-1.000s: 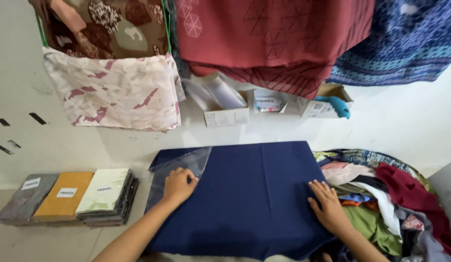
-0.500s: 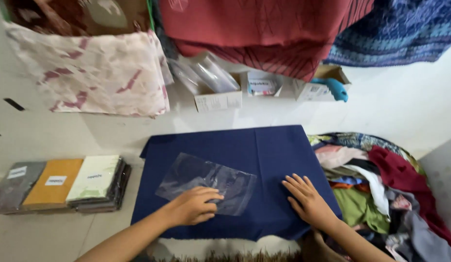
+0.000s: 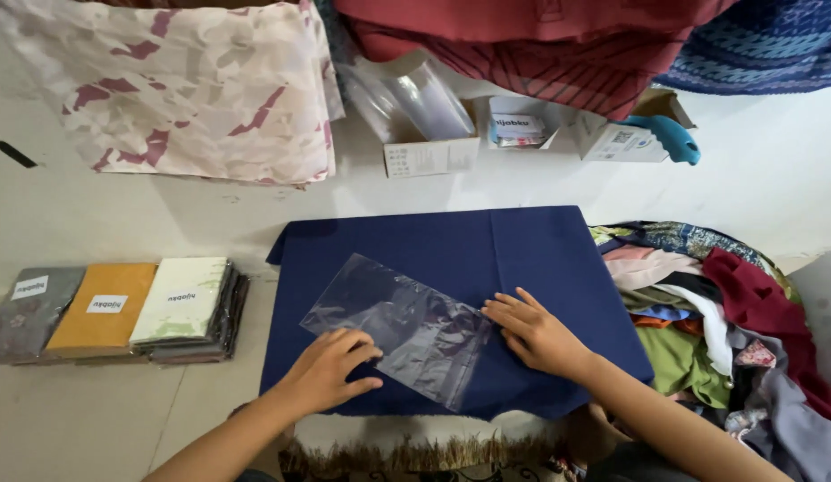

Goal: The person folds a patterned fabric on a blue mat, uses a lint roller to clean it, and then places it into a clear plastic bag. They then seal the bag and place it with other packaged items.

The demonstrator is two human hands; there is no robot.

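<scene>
left hand [image 3: 330,368]: flat, fingers spread, pressing the near-left edge of the clear plastic bag [image 3: 399,326]; not gripping it
right hand [image 3: 536,332]: flat, fingertips on the bag's right edge, palm on the cloth; also not clamped
hands: apart, one at each side of the bag
bag: lies askew on top of the folded navy cloth [image 3: 522,259], looks flat with nothing in it
cloth: folded into a neat rectangle, centred on the white floor [image 3: 772,187]
progress: judging by this, folding is done; the cloth is not in the bag yet, so bagging is what's left
done pile: three packed cloths with labels, grey, orange, cream [image 3: 121,308], lined up left of the navy one
to-do pile: heap of loose mixed-colour cloths [image 3: 728,330] at right, touching the navy edge
back: pink-patterned fabric [image 3: 183,89] hanging, small boxes [image 3: 429,152] with spare bags by the wall
</scene>
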